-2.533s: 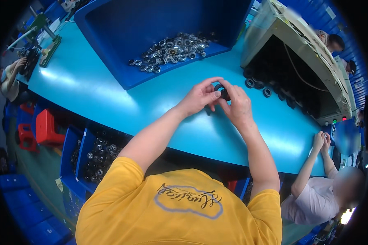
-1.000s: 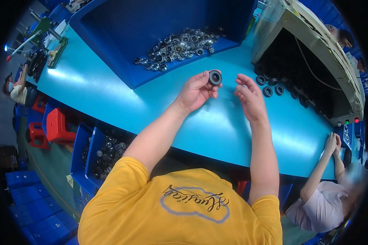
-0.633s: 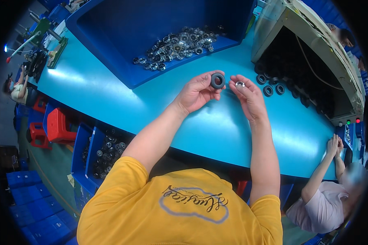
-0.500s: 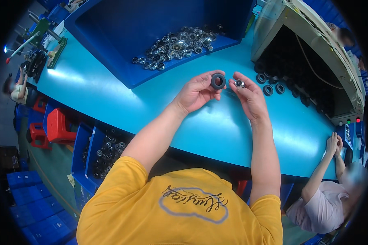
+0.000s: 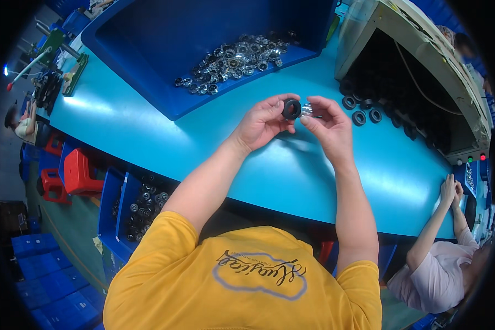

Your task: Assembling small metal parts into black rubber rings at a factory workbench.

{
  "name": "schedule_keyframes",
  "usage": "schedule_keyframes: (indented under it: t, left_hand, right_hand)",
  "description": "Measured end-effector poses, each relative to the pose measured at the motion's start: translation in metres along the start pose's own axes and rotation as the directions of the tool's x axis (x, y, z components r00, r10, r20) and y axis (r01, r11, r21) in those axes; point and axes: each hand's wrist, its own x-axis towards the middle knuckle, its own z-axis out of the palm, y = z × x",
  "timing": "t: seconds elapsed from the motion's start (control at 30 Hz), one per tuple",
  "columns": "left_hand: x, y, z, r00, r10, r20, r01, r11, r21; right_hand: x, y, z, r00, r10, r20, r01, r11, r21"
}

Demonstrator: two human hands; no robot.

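Observation:
Above the blue-green table (image 5: 203, 159), my left hand (image 5: 262, 124) is closed on a black rubber ring (image 5: 291, 109) by its edge, its opening turned toward the right. My right hand (image 5: 332, 127) pinches a small shiny silver wheel hub (image 5: 307, 110) between thumb and fingers. The hub sits right beside the ring's opening; whether the two touch I cannot tell. Several similar black rings (image 5: 359, 117) lie on the table to the right of my hands. Beyond my hands, a heap of shiny hubs (image 5: 239, 58) lies in a large blue bin (image 5: 143, 71).
At the right stands a pale box-like housing (image 5: 363, 36) with a dark opening full of black rings. A co-worker's hands (image 5: 451, 192) are at the table's right end. Below the left edge are blue crates (image 5: 111, 206) of wheels and red stools (image 5: 81, 171). A green hand press (image 5: 74, 71) stands far left.
My right hand has moved left and turned, bringing the silver hub up beside the black ring. My left hand has barely moved, and the ring is turned slightly more sideways.

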Motion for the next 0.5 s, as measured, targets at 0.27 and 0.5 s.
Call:
schedule_keyframes:
  t: [0.27, 0.5]
  left_hand:
    - [-0.001, -0.002, 0.004, 1.000, 0.016, 0.008, -0.016, 0.998, 0.058]
    - [0.000, -0.003, 0.001, 1.000, 0.006, -0.011, -0.006, 0.999, 0.031]
  right_hand:
    - [-0.005, -0.001, 0.011, 0.999, -0.047, 0.002, 0.047, 0.990, -0.130]
    - [-0.003, -0.001, 0.008, 0.999, -0.019, -0.045, 0.017, 0.999, -0.051]
